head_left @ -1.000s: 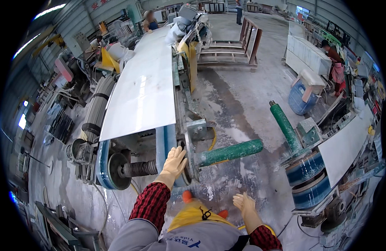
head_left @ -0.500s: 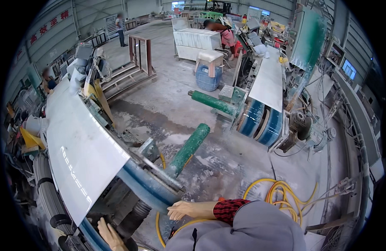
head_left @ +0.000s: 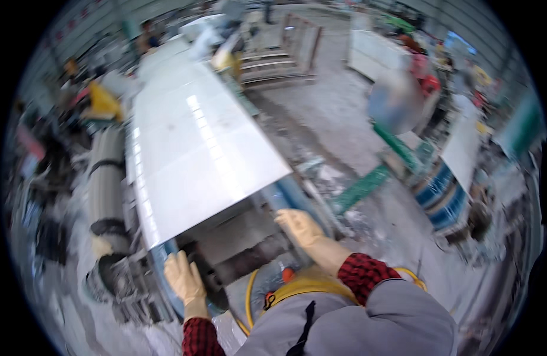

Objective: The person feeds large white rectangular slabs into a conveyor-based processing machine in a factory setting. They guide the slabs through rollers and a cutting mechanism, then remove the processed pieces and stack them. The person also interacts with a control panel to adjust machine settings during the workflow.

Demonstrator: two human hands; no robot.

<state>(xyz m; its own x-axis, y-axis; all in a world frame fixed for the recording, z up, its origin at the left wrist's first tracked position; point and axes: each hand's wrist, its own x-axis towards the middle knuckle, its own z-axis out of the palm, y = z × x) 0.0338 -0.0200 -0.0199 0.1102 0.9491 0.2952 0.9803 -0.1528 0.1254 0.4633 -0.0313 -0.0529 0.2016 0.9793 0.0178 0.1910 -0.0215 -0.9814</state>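
While the white slab (head_left: 196, 148) lies flat on the machine bed (head_left: 238, 237), running away from the person toward the far end of the workshop, both gloved hands work at its near end. The left hand (head_left: 183, 277) rests on the blue frame (head_left: 167, 261) just below the slab's near left corner, fingers together and laid against the metal; whether they close around anything cannot be told. The right hand (head_left: 300, 227) lies flat, fingers extended and not clamped, on the frame just beside the slab's near right corner, next to the dark roller (head_left: 250, 258) under the slab's front edge. Judged from its glossy face and thin straight edge, the slab is stiff, heavy and smooth, likely slippery where wet, and its corners are liable to chip. It is best gripped along the near edge with both hands spread wide, palms beneath, never by one corner alone. A yellow hose (head_left: 253, 296) curls at the person's chest, near the frame. A green bar (head_left: 359, 188) lies on the wet concrete floor (head_left: 344, 118) to the right, well apart from the hands.
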